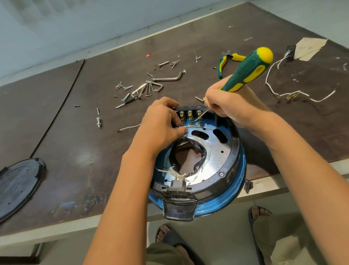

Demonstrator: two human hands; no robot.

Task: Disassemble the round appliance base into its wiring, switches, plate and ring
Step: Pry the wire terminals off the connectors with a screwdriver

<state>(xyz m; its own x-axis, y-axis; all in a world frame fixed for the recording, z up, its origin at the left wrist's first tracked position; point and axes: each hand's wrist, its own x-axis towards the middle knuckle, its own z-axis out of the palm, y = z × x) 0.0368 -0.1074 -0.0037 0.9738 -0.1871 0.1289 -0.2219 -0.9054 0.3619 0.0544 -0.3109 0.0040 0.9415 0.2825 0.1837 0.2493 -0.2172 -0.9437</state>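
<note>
Head view: round appliance base [211,163] overhangs the table [86,139] edge at six o'clock. Left hand [160,123] pinches a white wire [190,126] by the switches [190,115] at twelve o'clock; right hand [227,101] grips a screwdriver [246,70] there.

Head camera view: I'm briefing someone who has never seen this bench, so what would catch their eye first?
First, the green-and-yellow screwdriver in the right hand, its tip at the row of switches on the far side of the round blue appliance base, which sits at the table's near edge. The left hand pinches a white wire just below them. Behind lies a scatter of screws and hex keys.
</note>
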